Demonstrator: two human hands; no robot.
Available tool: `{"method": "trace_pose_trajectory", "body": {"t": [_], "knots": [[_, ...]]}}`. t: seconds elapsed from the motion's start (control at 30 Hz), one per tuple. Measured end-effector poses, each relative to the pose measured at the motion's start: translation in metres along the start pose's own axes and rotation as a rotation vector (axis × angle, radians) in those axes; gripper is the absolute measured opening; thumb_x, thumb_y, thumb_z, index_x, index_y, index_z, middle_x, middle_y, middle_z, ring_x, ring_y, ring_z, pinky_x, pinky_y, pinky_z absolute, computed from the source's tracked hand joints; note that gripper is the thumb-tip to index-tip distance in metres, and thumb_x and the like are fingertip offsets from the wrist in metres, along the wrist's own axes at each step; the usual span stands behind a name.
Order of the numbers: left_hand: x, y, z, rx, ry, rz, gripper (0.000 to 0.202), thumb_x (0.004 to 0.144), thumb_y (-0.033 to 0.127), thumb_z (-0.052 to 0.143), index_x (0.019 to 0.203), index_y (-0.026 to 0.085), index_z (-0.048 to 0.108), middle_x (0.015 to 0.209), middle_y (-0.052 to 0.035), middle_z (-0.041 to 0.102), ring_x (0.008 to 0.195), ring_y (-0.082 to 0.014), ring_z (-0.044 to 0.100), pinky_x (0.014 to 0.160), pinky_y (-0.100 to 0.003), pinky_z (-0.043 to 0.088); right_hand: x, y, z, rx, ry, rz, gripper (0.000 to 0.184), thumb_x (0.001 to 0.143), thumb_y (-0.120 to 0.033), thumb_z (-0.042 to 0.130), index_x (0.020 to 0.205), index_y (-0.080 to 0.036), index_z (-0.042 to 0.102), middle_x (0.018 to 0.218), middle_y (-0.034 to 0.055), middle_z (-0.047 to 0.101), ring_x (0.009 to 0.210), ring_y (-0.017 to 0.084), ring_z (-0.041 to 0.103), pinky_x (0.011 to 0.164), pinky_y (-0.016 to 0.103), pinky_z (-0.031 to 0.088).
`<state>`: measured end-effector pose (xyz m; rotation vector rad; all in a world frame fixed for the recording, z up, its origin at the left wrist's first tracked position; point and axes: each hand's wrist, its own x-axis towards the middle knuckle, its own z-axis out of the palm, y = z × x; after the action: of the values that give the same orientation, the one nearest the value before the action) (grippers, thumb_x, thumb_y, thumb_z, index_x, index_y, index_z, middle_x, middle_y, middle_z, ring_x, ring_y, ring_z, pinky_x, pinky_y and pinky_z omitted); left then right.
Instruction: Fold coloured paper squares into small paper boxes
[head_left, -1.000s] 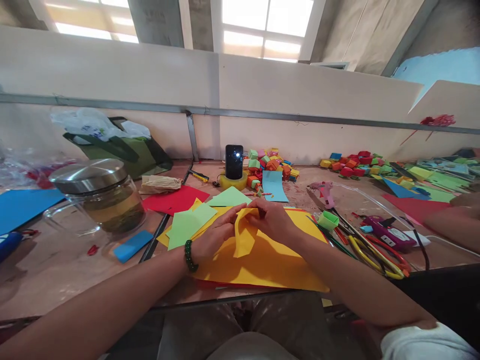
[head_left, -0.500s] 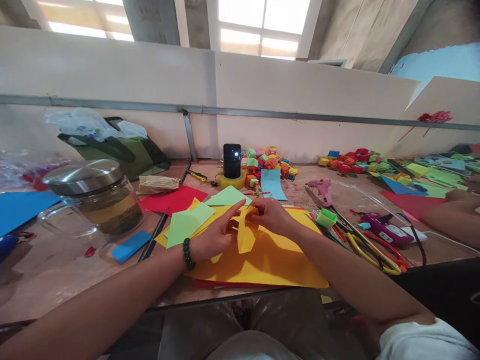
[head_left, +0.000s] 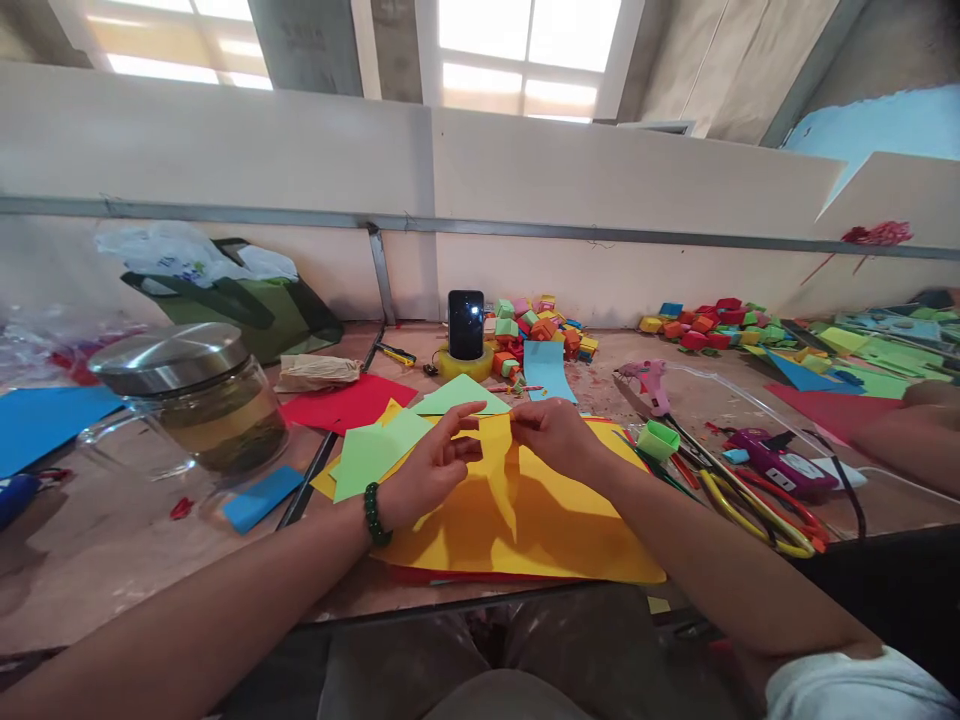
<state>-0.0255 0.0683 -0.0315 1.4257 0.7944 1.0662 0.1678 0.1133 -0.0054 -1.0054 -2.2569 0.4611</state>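
My right hand [head_left: 559,432] pinches the top edge of a yellow paper piece [head_left: 497,460], which hangs down folded above the larger yellow sheets [head_left: 577,545]. Just left of that piece is my left hand [head_left: 431,470], its fingers apart and curved; I see nothing held in it. A green bead bracelet [head_left: 376,515] circles the left wrist. Beside the left hand, light green paper [head_left: 379,455] lies over yellow paper, and another light green sheet [head_left: 461,395] is behind it. Red paper shows beneath the yellow stack.
On the left stand a lidded glass mug [head_left: 214,410] and a green bag [head_left: 277,320]. A phone [head_left: 466,325] leans upright in a tape roll [head_left: 480,362], near folded paper cubes [head_left: 547,325]. Right are a pink glue gun [head_left: 654,385], scissors [head_left: 757,515] and another person's arm [head_left: 911,445].
The yellow piece has turned and now hangs narrower, from the right hand's pinch. My left fingers have drawn slightly back from it and spread.
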Motion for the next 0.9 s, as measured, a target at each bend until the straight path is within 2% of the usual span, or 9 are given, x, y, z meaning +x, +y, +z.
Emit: {"method": "trace_pose_trajectory", "body": {"t": [0.1,0.23,0.33,0.5,0.6,0.7,0.8,0.9], "knots": [[-0.001,0.000,-0.001,-0.045,-0.021,-0.037,0.069,0.062,0.012,0.051,0.129,0.025,0.052,0.121,-0.0055,0.057,0.102,-0.0204,0.059,0.088,-0.033,0.047,-0.003,0.002,0.002,-0.145,0.093,-0.084,0.019,0.084,-0.015,0.053,0.079,-0.018,0.071,0.071,0.0018,0.069,0.064,0.013,0.059,0.060,0.023,0.041],[-0.002,0.006,0.002,-0.129,0.033,-0.028,0.045,0.081,0.035,0.053,0.124,0.024,0.058,0.117,-0.0054,0.063,0.106,-0.0226,0.058,0.088,-0.032,0.047,-0.007,0.004,0.006,-0.348,0.172,-0.251,0.020,0.088,-0.016,0.053,0.094,-0.019,0.071,0.083,0.0077,0.073,0.077,0.017,0.066,0.068,0.025,0.046],[-0.002,0.010,0.004,-0.024,0.059,-0.048,0.048,0.083,0.047,0.057,0.125,0.022,0.059,0.118,-0.0055,0.065,0.111,-0.0226,0.056,0.092,-0.032,0.046,-0.008,0.004,0.008,-0.437,0.181,-0.344,0.021,0.090,-0.017,0.050,0.093,-0.019,0.071,0.081,0.0075,0.073,0.078,0.018,0.066,0.067,0.026,0.045],[-0.001,0.012,0.004,0.169,0.087,-0.010,0.056,0.081,0.054,0.058,0.124,0.019,0.061,0.130,-0.0061,0.060,0.119,-0.0242,0.051,0.101,-0.035,0.040,-0.007,0.003,0.009,-0.505,0.217,-0.396,0.022,0.090,-0.016,0.049,0.089,-0.019,0.071,0.073,0.0054,0.071,0.071,0.016,0.064,0.063,0.025,0.041],[0.000,0.014,0.003,0.230,0.116,0.013,0.053,0.083,0.054,0.055,0.120,0.017,0.062,0.124,-0.0086,0.063,0.115,-0.0248,0.054,0.098,-0.036,0.043,-0.007,0.003,0.009,-0.508,0.213,-0.373,0.019,0.089,-0.017,0.052,0.087,-0.019,0.071,0.073,0.0052,0.071,0.068,0.015,0.064,0.062,0.025,0.039],[0.000,0.015,0.002,0.383,0.202,0.053,0.050,0.076,0.051,0.063,0.113,0.017,0.064,0.121,-0.0108,0.062,0.108,-0.0256,0.059,0.093,-0.038,0.047,-0.008,0.001,0.009,-0.518,0.154,-0.284,0.017,0.086,-0.019,0.055,0.079,-0.018,0.070,0.069,0.0055,0.069,0.064,0.015,0.061,0.059,0.026,0.037],[0.001,0.012,0.001,0.546,0.215,0.083,0.043,0.069,0.040,0.071,0.104,0.018,0.066,0.114,-0.0108,0.065,0.101,-0.0253,0.062,0.091,-0.039,0.048,-0.008,-0.004,0.012,-0.500,0.078,-0.193,0.014,0.083,-0.019,0.057,0.076,-0.017,0.069,0.067,0.0046,0.068,0.063,0.015,0.060,0.057,0.025,0.034],[0.002,0.008,0.000,0.619,0.181,0.082,0.031,0.068,0.025,0.063,0.097,0.015,0.070,0.101,-0.0096,0.071,0.094,-0.0235,0.064,0.089,-0.036,0.049,-0.009,-0.007,0.014,-0.438,-0.001,-0.136,0.012,0.083,-0.021,0.060,0.080,-0.018,0.071,0.070,0.0030,0.069,0.064,0.013,0.060,0.056,0.024,0.032]]}}
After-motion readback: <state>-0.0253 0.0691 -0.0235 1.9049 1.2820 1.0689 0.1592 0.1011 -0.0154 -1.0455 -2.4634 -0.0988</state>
